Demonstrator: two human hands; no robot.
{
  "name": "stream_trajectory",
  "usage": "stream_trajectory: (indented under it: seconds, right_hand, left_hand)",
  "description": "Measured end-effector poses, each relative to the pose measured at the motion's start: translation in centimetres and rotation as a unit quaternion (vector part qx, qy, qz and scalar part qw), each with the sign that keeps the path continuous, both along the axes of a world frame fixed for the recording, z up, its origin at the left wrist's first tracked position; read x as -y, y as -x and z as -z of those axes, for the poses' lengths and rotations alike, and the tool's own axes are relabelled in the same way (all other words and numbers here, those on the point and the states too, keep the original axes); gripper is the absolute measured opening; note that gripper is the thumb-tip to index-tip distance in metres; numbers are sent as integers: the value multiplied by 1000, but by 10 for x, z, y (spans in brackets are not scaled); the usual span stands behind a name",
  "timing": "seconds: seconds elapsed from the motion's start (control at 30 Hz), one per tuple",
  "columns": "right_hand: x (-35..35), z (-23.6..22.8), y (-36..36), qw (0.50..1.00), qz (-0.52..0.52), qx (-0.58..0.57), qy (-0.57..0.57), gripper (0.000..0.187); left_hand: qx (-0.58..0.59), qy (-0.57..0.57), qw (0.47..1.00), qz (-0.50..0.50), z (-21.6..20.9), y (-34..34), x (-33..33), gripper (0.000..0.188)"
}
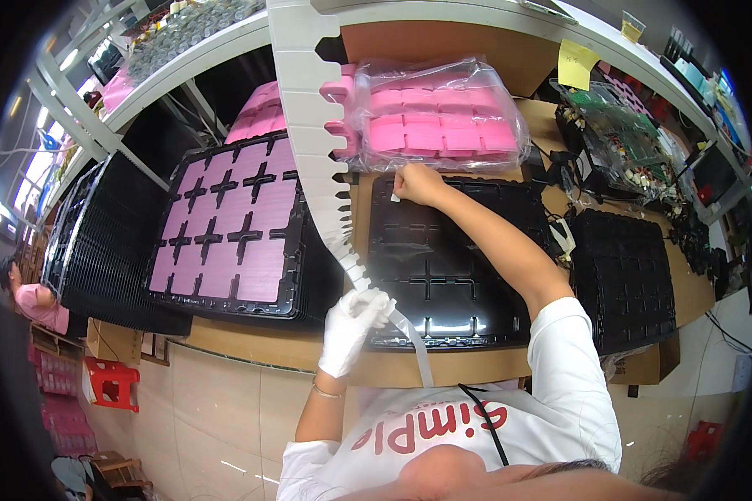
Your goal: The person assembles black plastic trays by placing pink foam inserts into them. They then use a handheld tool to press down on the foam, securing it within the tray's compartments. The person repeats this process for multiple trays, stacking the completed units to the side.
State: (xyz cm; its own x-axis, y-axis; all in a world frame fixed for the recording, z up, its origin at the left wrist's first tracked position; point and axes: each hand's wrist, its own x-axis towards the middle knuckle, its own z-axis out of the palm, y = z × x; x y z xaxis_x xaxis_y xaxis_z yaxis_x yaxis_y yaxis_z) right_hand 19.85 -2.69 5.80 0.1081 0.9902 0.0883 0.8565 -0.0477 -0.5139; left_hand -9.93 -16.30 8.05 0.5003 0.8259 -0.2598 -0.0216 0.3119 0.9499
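- Grips white strip [302, 125] in gloved left hand [357, 324], near black tray's [447, 260] lower-left corner.
- Pinches white scrap [394, 198] in bare, curled right hand [419, 184], at tray's upper-left corner.
- Shows bagged pink foam [439, 125] beyond tray.

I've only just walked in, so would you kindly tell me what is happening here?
A person is working at a brown worktop. The gloved left hand pinches a pale notched strip. The bare right hand is above a black tray's far left corner and appears to pinch a small white piece. Left of the strip sits another black tray holding pink pieces.
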Motion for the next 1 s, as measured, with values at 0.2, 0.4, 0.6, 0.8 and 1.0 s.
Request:
stream_trajectory:
  seconds: [0.2, 0.4, 0.6, 0.8, 1.0]
  right_hand:
    - [10, 4, -15, 984, -75, -155, -39, 12]
    - [-1, 6, -13, 991, -38, -119, -49, 14]
    - [-17, 5, -6, 997, -47, -44, -48, 18]
    - [-18, -4, -12, 997, -56, -52, 2, 17]
    - [-16, -8, -19, 995, -90, -15, 36, 15]
  left_hand:
    - [-13, -19, 999, -24, -3, 2, 5, 23]
    - [-9, -35, 999, -24, -1, 3, 7, 25]
    - [5, -20, 1000, -10, -2, 3, 7, 23]
    - [18, -1, 1000, -9, -5, 4, 8, 25]
    - [7, -12, 1000, 0, -1, 2, 7, 25]
